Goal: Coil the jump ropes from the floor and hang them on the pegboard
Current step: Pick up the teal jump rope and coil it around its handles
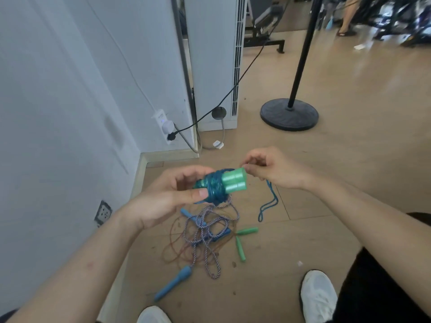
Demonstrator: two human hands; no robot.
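The left hand (163, 197) curls fingers and thumb round a pair of green handles (234, 181) with blue cord (214, 187) wound about them, held level before the body, likely to keep the turns tight. The right hand (272, 169) pinches the cord just beside the handle ends, and its slack loop (268, 203) hangs free toward the floor (326, 159), probably the last length left to wrap. Below, a striped rope (205, 231) with blue grips (172, 285) and a thin reddish rope (172, 241) with green grips (241, 249) lie tangled together, not yet coiled; no pegboard is in view.
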